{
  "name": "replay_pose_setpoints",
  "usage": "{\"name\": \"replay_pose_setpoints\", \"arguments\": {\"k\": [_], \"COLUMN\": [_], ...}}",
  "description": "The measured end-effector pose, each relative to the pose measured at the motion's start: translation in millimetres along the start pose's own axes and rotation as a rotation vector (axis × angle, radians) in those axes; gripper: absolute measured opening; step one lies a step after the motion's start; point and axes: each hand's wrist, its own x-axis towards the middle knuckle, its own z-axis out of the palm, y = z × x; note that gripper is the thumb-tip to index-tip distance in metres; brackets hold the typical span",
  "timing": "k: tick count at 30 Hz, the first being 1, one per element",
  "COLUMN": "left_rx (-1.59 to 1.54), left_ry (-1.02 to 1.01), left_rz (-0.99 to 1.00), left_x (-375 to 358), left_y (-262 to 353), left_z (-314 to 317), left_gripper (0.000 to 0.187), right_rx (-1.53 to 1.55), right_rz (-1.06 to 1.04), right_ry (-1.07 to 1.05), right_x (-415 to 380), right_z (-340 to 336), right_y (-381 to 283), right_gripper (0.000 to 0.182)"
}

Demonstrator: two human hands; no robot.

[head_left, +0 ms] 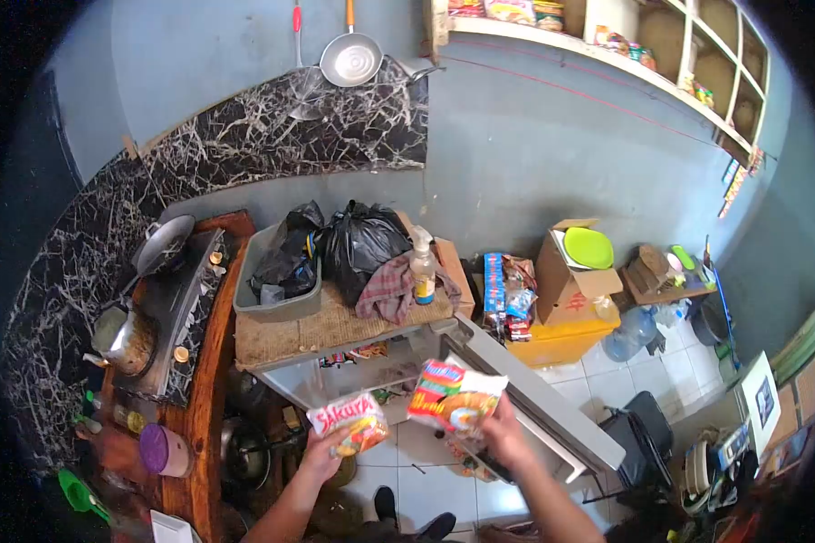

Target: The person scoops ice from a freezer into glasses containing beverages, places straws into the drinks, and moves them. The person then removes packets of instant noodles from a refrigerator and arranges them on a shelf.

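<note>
My left hand [324, 454] grips a white and red packet marked "Sakura" [349, 425] by its lower left edge. My right hand [505, 436] is closed on the lower right side of a red, green and white noodle packet [455, 398]. The two packets are held up side by side, a small gap between them. Behind them stands a low fridge [285, 369] with its door [534, 398] swung open to the right. Small colourful packets [362, 351] show inside, partly hidden by the held packets.
On the fridge top are a grey bin [281, 308], a black bag [362, 244], a cloth and a spray bottle [423, 267]. A stove [167, 317] stands left. Rightward are a yellow box [561, 342], a carton [566, 294] and a dark chair [643, 430]. Shelves [598, 63] hang above.
</note>
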Motion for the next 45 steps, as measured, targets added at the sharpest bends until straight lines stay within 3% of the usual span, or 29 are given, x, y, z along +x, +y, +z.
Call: {"name": "replay_pose_setpoints", "arguments": {"k": [5, 11, 13, 17, 28, 35, 41, 45], "left_rx": [0.047, 0.109, 0.159, 0.138, 0.159, 0.131, 0.062, -0.003], "left_ry": [-0.085, -0.045, -0.029, -0.009, 0.033, 0.072, 0.097, 0.115], "left_rz": [0.104, 0.097, 0.101, 0.125, 0.174, 0.185, 0.224, 0.238], "left_x": [-11.3, -28.7, -30.4, -35.0, -62.8, -73.9, -74.0, -68.2], "left_y": [22.4, 24.5, 22.5, 14.0, -12.3, -0.5, 19.9, 27.8], "left_z": [39.8, 65.2, 61.8, 67.6, 72.1, 61.6, 56.2, 53.0], "left_gripper": [0.042, 0.044, 0.047, 0.038, 0.038, 0.048, 0.048, 0.047], "right_rx": [-0.229, -0.171, -0.175, -0.067, 0.084, 0.176, 0.25, 0.18], "right_rz": [-0.121, -0.192, -0.198, -0.111, 0.021, 0.168, 0.123, 0.153], "right_ry": [0.082, 0.129, 0.185, 0.1, 0.064, 0.071, -0.012, 0.075], "right_x": [-11.7, -20.8, -24.2, -32.2, -53.8, -67.6, -47.3, -37.5], "right_z": [-38.0, -88.3, -83.2, -79.0, -45.9, 5.5, 22.8, 48.1], "right_y": [-51.1, -38.4, -34.3, -27.9, 0.0, -4.6, 7.0, 8.9], "right_gripper": [0.064, 0.062, 0.062, 0.063, 0.049, 0.052, 0.051, 0.051]}}
